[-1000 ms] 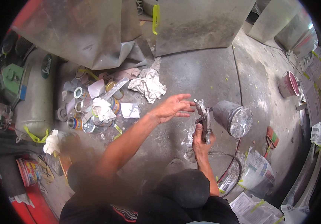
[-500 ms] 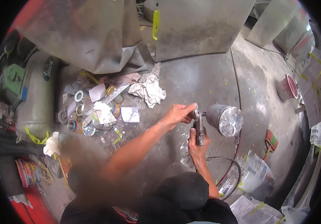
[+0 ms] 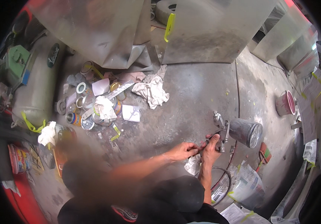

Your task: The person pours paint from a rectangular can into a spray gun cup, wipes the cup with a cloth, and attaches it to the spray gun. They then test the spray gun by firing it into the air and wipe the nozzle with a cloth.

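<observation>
My right hand (image 3: 209, 150) grips the handle of a metal spray gun (image 3: 221, 131) with a grey cup (image 3: 245, 132) on its right side. My left hand (image 3: 183, 151) sits just left of the right hand, fingers pinched together at the base of the gun's handle. A white rag (image 3: 193, 165) lies on the concrete floor right under both hands. A dark hose (image 3: 223, 178) curls on the floor below the gun.
Several small paint tins, lids and paper scraps (image 3: 93, 104) lie at the left. A crumpled white cloth (image 3: 152, 92) is on the floor ahead. Grey metal panels (image 3: 209, 33) lean at the back. A pink bucket (image 3: 285, 103) stands right. Masked paper sheets (image 3: 242, 186) lie lower right.
The left hand has dropped from above the gun's top to the base of its handle, next to the right hand. The gun has shifted lower in view.
</observation>
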`<state>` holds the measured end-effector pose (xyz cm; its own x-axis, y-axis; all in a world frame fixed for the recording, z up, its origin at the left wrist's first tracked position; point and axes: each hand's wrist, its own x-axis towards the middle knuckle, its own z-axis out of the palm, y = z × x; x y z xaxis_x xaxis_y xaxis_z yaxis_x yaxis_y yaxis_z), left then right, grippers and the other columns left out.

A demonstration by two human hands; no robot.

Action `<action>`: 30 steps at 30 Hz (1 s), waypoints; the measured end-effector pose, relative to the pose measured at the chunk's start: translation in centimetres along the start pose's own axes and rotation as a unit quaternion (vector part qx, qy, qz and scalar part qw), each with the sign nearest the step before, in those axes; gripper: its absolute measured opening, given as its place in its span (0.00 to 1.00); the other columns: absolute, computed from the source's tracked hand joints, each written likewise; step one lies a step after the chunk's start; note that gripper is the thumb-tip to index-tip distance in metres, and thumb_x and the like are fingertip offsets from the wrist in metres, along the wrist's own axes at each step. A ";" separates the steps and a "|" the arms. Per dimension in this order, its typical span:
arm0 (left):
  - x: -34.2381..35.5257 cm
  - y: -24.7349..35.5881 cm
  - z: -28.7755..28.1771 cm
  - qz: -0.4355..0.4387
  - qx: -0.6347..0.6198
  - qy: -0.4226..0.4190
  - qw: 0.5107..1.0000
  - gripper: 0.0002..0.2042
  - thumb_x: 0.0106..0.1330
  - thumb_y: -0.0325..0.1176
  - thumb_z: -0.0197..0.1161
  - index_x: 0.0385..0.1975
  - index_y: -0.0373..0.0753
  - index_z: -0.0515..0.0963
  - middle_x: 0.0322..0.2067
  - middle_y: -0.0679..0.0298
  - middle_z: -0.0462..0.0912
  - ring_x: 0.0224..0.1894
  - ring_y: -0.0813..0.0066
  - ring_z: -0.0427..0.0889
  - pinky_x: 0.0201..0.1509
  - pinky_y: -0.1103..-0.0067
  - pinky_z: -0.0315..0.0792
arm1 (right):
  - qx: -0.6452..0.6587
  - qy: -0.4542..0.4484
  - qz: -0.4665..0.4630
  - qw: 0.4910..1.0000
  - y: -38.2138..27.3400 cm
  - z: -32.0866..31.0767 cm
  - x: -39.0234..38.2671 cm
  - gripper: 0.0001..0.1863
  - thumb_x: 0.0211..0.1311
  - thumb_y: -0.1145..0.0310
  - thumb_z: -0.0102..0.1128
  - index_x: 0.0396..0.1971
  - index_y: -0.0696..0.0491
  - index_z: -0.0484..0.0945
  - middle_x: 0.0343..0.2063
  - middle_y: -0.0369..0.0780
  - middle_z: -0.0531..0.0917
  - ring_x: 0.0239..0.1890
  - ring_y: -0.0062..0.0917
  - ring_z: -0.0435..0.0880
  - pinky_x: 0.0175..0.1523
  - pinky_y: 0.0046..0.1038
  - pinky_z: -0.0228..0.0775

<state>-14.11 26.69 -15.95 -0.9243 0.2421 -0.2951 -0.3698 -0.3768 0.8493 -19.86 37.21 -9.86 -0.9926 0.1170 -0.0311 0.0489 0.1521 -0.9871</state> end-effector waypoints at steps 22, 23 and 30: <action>-0.4 -1.7 -1.8 -0.029 -0.096 -0.044 0.994 0.18 0.70 0.37 0.60 0.54 0.33 0.75 0.44 0.70 0.79 0.45 0.86 0.73 0.51 0.84 0.68 | 0.022 -0.084 -0.016 0.996 -1.6 1.2 -1.3 0.37 0.63 0.32 0.43 0.36 0.59 0.76 0.24 0.38 0.78 0.15 0.15 0.71 0.17 0.20 0.60; -0.4 -1.8 -1.6 -0.025 -0.100 -0.039 0.994 0.18 0.70 0.37 0.60 0.54 0.33 0.75 0.44 0.71 0.79 0.45 0.86 0.73 0.51 0.84 0.68 | 0.051 -0.084 -0.024 0.995 -1.4 1.2 -1.3 0.38 0.62 0.31 0.43 0.37 0.59 0.75 0.26 0.39 0.79 0.15 0.16 0.71 0.17 0.20 0.60; -0.5 -1.2 -1.3 -0.024 -0.098 -0.053 0.993 0.18 0.70 0.37 0.59 0.54 0.33 0.75 0.42 0.72 0.79 0.42 0.87 0.72 0.49 0.84 0.67 | 0.023 -0.060 -0.002 0.998 0.1 0.8 -0.9 0.40 0.59 0.30 0.44 0.37 0.60 0.73 0.27 0.40 0.79 0.15 0.17 0.72 0.17 0.20 0.62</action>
<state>-13.39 25.85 -17.36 -0.8937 0.3530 -0.2770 -0.4346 -0.5272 0.7302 -19.08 36.35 -10.11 -0.9991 -0.0032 -0.0429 0.0423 0.1066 -0.9934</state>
